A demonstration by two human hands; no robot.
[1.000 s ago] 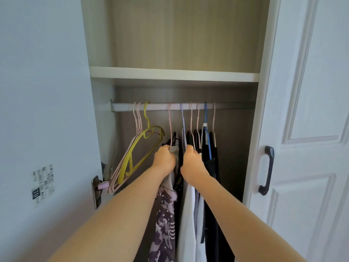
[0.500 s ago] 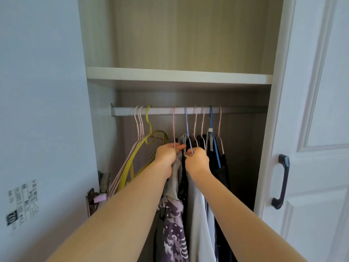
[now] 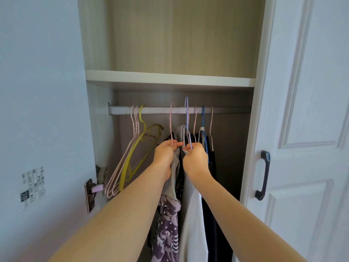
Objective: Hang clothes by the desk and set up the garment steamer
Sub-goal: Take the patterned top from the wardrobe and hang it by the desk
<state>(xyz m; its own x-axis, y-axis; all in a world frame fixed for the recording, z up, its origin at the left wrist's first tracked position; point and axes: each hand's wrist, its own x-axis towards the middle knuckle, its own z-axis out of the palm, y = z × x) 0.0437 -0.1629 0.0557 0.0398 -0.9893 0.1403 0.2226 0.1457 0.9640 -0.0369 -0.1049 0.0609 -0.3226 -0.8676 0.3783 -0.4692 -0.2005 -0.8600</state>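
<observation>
Inside an open wardrobe, several garments hang from a metal rail (image 3: 160, 110). My left hand (image 3: 166, 154) grips the neck of a pink hanger (image 3: 171, 121) that carries a grey and purple patterned garment (image 3: 167, 229). My right hand (image 3: 196, 157) grips the neck of a lilac hanger (image 3: 187, 114) holding a white garment (image 3: 192, 220); its hook stands lifted above the rail. Dark clothes (image 3: 209, 214) hang to the right on a blue hanger (image 3: 203, 120) and pink ones.
Empty pink and yellow hangers (image 3: 132, 157) lean at the rail's left end. A shelf (image 3: 170, 78) sits just above the rail. The left door (image 3: 37, 129) stands open with a hinge (image 3: 90, 193); the right door (image 3: 306, 129) has a dark handle (image 3: 262, 174).
Both hands have risen from the garments' shoulders to the hanger necks. The lilac hanger's hook has lifted above the rail. The camera has moved closer and tilted up.
</observation>
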